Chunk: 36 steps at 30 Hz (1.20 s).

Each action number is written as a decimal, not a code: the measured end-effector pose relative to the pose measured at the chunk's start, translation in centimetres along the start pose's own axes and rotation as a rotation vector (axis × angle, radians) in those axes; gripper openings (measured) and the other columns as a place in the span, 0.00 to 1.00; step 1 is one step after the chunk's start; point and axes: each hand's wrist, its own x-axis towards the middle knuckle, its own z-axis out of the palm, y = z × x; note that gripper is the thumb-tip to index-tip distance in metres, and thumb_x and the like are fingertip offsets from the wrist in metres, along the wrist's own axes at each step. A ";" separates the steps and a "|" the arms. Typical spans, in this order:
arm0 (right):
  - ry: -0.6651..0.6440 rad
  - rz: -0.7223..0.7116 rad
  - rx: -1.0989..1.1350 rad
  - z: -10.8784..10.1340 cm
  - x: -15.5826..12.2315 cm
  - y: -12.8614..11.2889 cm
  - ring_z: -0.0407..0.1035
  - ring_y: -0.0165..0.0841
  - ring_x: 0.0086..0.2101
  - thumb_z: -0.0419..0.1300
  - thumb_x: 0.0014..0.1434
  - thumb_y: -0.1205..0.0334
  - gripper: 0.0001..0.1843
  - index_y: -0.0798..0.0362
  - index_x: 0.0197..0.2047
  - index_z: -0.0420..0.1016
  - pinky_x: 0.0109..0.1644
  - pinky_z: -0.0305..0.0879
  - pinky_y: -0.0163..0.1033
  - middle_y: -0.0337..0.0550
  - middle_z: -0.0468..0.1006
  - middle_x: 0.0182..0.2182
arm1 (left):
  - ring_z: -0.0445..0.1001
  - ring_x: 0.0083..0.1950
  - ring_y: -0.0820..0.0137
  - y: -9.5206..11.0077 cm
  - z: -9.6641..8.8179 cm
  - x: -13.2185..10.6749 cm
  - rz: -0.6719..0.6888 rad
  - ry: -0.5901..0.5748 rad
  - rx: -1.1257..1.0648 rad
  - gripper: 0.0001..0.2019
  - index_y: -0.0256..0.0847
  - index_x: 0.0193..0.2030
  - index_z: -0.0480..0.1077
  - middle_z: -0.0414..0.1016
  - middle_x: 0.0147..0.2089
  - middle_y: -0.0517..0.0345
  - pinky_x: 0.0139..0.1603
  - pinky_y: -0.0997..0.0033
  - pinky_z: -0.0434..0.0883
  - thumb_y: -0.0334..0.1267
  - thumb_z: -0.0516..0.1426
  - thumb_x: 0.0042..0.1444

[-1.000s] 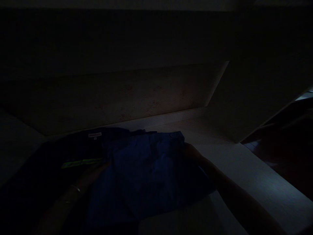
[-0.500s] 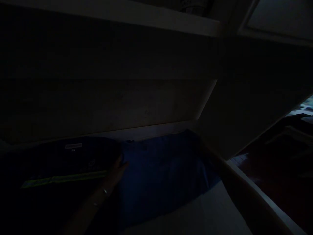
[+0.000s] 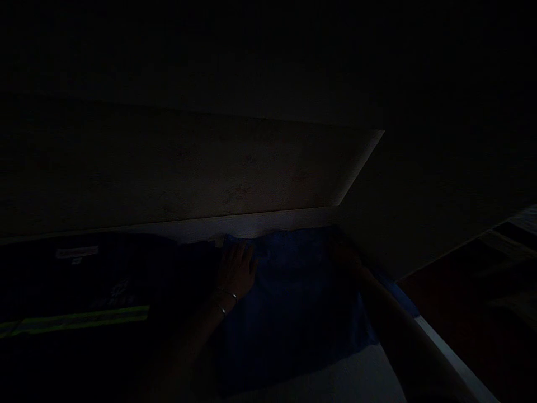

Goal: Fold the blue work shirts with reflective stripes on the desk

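Observation:
Very dim light leaves much of this hard to make out. A blue piece of cloth (image 3: 289, 313), perhaps a garment, lies spread on a pale shelf surface (image 3: 356, 372). My left hand (image 3: 240, 270), with bangles at the wrist, rests on the cloth's upper left corner with fingers stretched out. At the upper right part of the cloth is my right hand (image 3: 347, 258); its fingers fade into the dark. To the left lies a dark garment (image 3: 113, 280) with a white neck label and a yellow-green reflective stripe.
A pale back wall (image 3: 243, 168) rises behind the cloth, with a light strip along its base. On the right a dark side panel (image 3: 428, 196) bounds the space. Beyond the shelf's white front edge (image 3: 453, 352) shows a reddish floor (image 3: 457, 302).
My left hand has moved right and up, from the cloth's left edge to its upper left corner. My right hand stays near the upper right. The view has tipped down, and the upper shelf has left it.

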 end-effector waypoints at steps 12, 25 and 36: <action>-0.059 -0.064 -0.018 2.8 2.1 1.3 0.52 0.47 0.65 0.41 0.65 0.62 0.30 0.58 0.67 0.62 0.67 0.49 0.57 0.54 0.59 0.67 | 0.48 0.74 0.52 -2.0 4.0 1.1 -0.163 -0.108 0.070 0.32 0.45 0.69 0.58 0.51 0.74 0.46 0.70 0.36 0.47 0.57 0.40 0.64; 0.142 0.097 0.016 -4.3 -10.3 -10.4 0.42 0.45 0.68 0.38 0.69 0.48 0.30 0.45 0.70 0.55 0.68 0.40 0.66 0.44 0.50 0.71 | 0.50 0.74 0.57 0.8 -6.1 -12.1 0.179 -0.142 -0.040 0.28 0.49 0.72 0.47 0.46 0.75 0.55 0.70 0.37 0.55 0.46 0.45 0.67; 0.199 0.053 0.107 -1.3 -21.1 -13.6 0.55 0.51 0.63 0.40 0.65 0.57 0.29 0.54 0.65 0.64 0.64 0.47 0.70 0.54 0.61 0.66 | 0.60 0.69 0.64 -0.5 -8.0 -27.2 0.273 -0.272 -0.115 0.34 0.49 0.73 0.45 0.58 0.71 0.59 0.69 0.57 0.60 0.45 0.53 0.63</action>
